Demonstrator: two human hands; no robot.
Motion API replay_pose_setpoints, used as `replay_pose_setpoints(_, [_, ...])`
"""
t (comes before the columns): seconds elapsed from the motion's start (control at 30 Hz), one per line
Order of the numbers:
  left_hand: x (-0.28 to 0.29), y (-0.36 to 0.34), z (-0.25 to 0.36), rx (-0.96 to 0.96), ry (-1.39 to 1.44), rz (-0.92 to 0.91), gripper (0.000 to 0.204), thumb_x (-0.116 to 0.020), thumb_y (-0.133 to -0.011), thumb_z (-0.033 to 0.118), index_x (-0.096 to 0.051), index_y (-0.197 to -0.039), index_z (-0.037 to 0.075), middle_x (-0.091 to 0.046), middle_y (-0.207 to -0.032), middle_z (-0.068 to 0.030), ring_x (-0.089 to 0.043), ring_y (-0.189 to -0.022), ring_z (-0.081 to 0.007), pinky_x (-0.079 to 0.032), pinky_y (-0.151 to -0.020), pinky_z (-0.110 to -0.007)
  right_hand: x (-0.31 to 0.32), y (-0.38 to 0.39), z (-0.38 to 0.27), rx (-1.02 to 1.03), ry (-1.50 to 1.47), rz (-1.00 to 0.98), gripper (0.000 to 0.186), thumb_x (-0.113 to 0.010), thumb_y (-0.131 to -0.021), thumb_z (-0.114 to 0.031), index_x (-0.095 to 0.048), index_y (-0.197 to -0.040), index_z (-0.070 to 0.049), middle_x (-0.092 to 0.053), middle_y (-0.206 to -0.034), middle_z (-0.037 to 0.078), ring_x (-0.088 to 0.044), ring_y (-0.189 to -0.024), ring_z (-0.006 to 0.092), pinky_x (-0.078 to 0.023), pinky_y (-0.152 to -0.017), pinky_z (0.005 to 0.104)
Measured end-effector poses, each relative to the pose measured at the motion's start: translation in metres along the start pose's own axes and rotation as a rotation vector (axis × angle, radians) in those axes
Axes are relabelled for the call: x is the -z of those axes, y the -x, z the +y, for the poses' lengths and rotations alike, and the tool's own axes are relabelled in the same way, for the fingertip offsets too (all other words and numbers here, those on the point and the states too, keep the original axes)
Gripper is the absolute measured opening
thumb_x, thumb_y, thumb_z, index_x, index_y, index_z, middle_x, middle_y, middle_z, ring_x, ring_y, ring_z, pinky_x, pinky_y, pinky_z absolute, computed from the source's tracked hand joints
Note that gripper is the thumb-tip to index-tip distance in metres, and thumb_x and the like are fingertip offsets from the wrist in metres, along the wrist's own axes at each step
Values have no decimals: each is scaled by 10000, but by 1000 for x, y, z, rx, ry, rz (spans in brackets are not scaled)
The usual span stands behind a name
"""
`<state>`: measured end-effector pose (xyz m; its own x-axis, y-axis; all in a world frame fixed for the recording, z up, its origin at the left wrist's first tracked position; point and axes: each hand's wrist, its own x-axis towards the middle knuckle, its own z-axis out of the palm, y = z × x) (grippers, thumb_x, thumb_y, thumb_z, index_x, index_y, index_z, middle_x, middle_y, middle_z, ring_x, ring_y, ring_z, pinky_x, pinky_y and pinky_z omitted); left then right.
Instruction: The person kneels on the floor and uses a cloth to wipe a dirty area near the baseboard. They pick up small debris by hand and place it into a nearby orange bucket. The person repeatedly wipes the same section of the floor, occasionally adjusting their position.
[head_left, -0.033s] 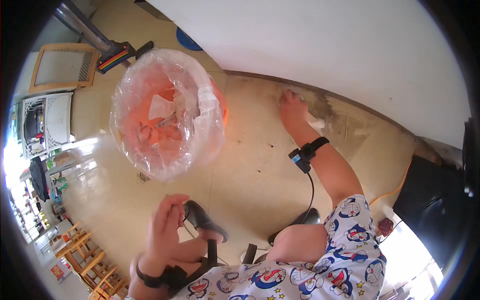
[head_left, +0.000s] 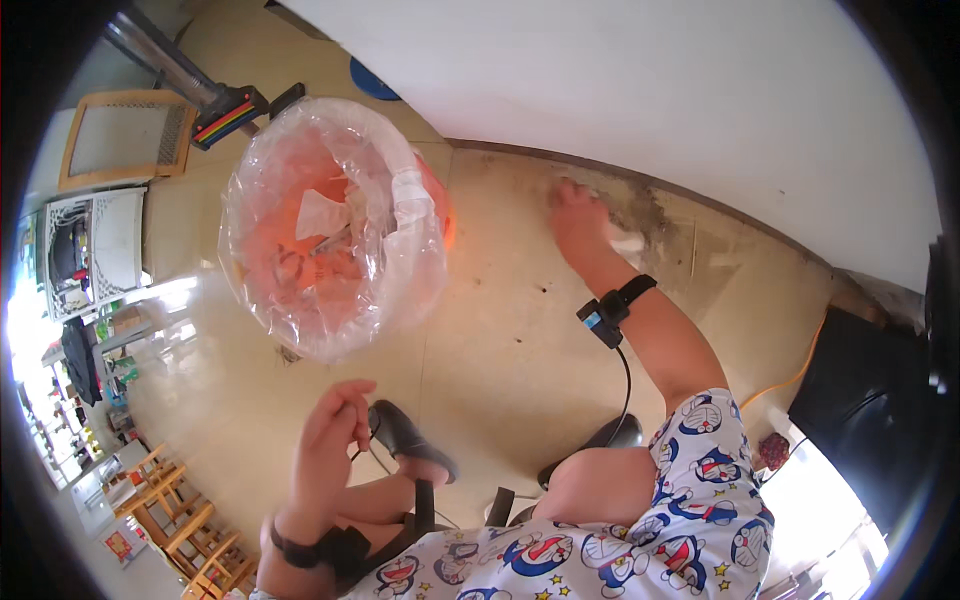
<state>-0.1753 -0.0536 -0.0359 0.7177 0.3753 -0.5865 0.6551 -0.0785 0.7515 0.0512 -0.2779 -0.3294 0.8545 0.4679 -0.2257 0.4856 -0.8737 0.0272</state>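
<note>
The white cloth or tissue lies under your right hand, pressed to the floor just where it meets the base of the white wall. That strip along the wall is where the dirt sits: dark grime runs from beside your hand on toward the right, so by the look of it the wiping is only partly done. The open floor nearer your knees looks cleaner, with a few small specks left.

Your right fingers lie flat and close together on the cloth, pushing it down rather than pinching it; part of the cloth shows beyond your palm. A black band with a small device and a cable sits on that wrist.

Your left hand hangs above your foot in its dark sandal, the fingers loosely curled, the tips nearly meeting the thumb. You may be holding the thin cable there, but I cannot tell.

Well apart from the cloth, to the left, stands an orange bin lined with a clear bag, scraps of paper inside.
</note>
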Motion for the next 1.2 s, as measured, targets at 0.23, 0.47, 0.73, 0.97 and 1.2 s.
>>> replay_pose_setpoints(0.23, [13,-58,-21,502,783,69,501,-497,-958,519,-573,-1118,50,-513,-775,-6,-515,-673,-139,-499,-730,-349,14,5,-48,366,-97,411,333,-598,-770,-158,-608,-1090,-64,-530,-1063,66,-531,-957,222,-454,-736,356])
replay_pose_setpoints(0.47, [19,-83,-44,406,851,167,355,-491,-962,468,-575,-1088,146,-612,-926,-10,-580,-779,-148,-480,-927,-465,46,30,-52,315,-115,251,290,-580,-783,-157,-605,-1054,-56,-528,-1052,66,-532,-923,219,-438,-738,344])
replay_pose_setpoints(0.73, [28,-92,-21,42,936,433,438,-496,-969,333,-473,-1327,82,-546,-1301,-101,-511,-1232,-290,-450,-1021,-492,23,78,-112,591,-239,287,358,-606,-722,-153,-609,-1049,-8,-537,-1020,130,-547,-860,246,-471,-605,316])
replay_pose_setpoints(0.97, [54,-66,-19,-148,797,406,365,-574,-925,262,-571,-1241,78,-627,-1183,-76,-590,-1068,-216,-492,-955,-414,-43,101,-187,862,-217,344,424,-598,-765,-201,-631,-1124,22,-555,-1109,154,-557,-854,268,-487,-541,344])
replay_pose_setpoints(1.2, [79,-28,-14,-161,829,642,401,-433,-952,280,-535,-1290,90,-593,-1255,-95,-569,-1160,-258,-491,-953,-441,-73,62,-230,871,-155,387,334,-554,-803,-193,-578,-1093,-28,-558,-1035,123,-549,-840,248,-475,-538,332])
